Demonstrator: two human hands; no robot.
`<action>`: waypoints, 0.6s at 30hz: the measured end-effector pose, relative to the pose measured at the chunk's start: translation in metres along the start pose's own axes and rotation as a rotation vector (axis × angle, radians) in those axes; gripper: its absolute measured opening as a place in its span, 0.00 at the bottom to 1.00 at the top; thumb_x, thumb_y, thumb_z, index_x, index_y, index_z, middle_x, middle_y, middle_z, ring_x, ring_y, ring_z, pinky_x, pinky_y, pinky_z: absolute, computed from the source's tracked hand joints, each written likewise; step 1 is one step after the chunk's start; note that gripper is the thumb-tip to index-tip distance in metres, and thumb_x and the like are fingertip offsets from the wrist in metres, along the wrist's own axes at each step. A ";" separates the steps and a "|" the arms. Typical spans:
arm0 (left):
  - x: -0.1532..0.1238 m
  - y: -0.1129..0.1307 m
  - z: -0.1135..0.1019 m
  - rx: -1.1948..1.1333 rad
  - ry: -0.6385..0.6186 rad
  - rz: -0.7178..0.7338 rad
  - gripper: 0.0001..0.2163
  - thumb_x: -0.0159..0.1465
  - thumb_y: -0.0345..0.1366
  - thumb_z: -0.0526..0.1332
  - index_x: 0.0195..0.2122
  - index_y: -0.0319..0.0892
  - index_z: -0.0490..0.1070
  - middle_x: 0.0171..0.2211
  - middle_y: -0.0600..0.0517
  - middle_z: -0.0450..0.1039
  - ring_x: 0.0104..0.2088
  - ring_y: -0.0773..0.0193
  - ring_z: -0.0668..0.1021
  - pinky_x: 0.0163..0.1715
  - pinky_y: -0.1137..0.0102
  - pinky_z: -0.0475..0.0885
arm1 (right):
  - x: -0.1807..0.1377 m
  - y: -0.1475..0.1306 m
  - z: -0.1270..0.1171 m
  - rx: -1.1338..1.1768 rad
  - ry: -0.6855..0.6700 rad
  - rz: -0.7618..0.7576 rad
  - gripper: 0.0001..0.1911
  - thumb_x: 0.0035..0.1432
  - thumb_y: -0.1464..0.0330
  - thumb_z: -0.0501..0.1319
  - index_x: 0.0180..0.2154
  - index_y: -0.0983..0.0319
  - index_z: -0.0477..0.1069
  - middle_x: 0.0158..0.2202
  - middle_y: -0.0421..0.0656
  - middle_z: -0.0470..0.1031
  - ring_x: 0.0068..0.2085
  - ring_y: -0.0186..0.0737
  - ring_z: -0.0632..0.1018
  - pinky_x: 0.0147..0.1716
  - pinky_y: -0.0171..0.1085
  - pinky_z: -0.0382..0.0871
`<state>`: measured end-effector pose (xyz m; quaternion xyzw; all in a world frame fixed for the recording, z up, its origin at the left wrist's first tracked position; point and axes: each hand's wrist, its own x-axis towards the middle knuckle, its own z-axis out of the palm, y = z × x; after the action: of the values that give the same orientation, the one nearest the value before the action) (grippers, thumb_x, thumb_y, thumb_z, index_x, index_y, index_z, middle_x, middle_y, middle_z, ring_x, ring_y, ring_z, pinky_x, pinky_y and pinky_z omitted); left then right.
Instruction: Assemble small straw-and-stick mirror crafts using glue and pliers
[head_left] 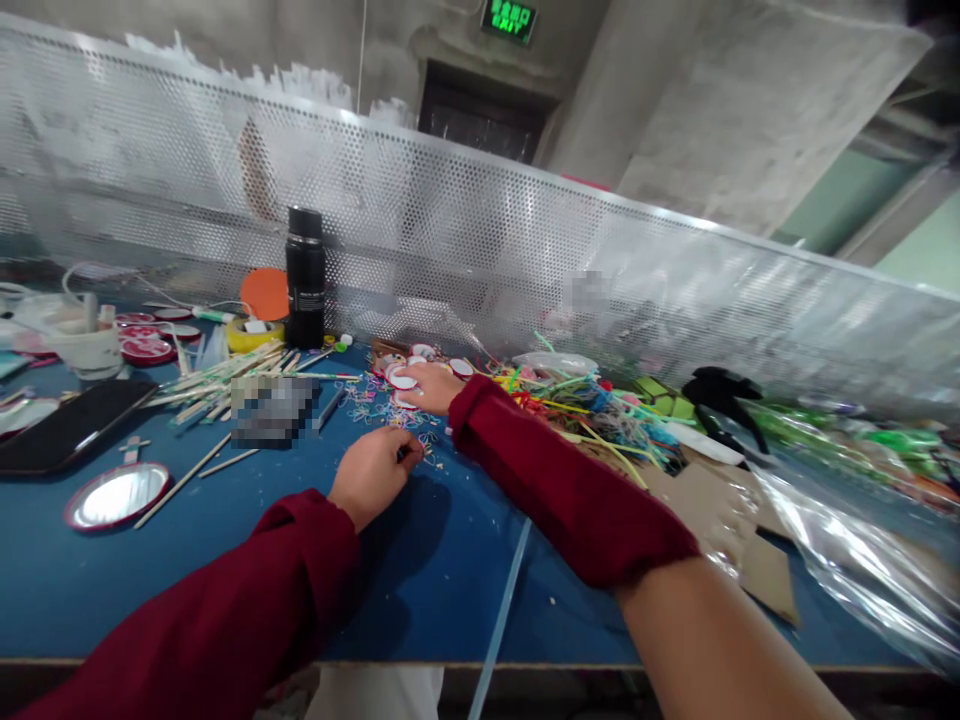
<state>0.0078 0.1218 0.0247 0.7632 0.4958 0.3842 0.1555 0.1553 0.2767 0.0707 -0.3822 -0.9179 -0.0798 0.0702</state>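
My left hand (373, 470) rests on the blue table (465, 560), fingers curled in a pinch on something small that I cannot make out, beside scattered coloured rubber bands (382, 410). My right hand (431, 387) reaches further forward and lies over small round red-and-white discs (401, 380), fingers bent down onto them. Both arms wear dark red sleeves.
A black flask (305, 278) stands at the back by a perforated metal screen (480, 230). Wooden sticks (217, 385), a round mirror (118, 495) and a black phone (71, 425) lie left. Coloured straws (585, 400), cardboard (720, 520) and clear plastic (847, 550) lie right.
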 end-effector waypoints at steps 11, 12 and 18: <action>-0.001 0.014 -0.006 -0.170 0.283 0.195 0.05 0.67 0.32 0.60 0.34 0.44 0.74 0.35 0.52 0.79 0.40 0.60 0.78 0.42 0.66 0.69 | 0.052 -0.061 0.042 0.015 -0.035 -0.194 0.14 0.65 0.60 0.61 0.45 0.61 0.80 0.46 0.46 0.82 0.49 0.43 0.78 0.50 0.40 0.69; -0.001 0.016 -0.006 -0.178 0.289 0.212 0.05 0.67 0.32 0.60 0.34 0.44 0.74 0.34 0.52 0.79 0.39 0.60 0.78 0.42 0.66 0.70 | 0.049 -0.060 0.037 0.001 -0.018 -0.175 0.16 0.66 0.58 0.59 0.41 0.61 0.81 0.43 0.46 0.82 0.47 0.45 0.79 0.49 0.43 0.68; -0.003 0.025 -0.008 -0.227 0.317 0.314 0.06 0.68 0.32 0.59 0.35 0.44 0.75 0.35 0.51 0.78 0.38 0.63 0.78 0.41 0.68 0.71 | 0.055 -0.081 0.031 -0.037 0.048 -0.267 0.17 0.65 0.66 0.60 0.54 0.52 0.73 0.58 0.40 0.75 0.58 0.44 0.70 0.53 0.43 0.62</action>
<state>0.0167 0.1062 0.0440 0.7386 0.3433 0.5717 0.0988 0.0571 0.2649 0.0435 -0.2558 -0.9571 -0.1143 0.0738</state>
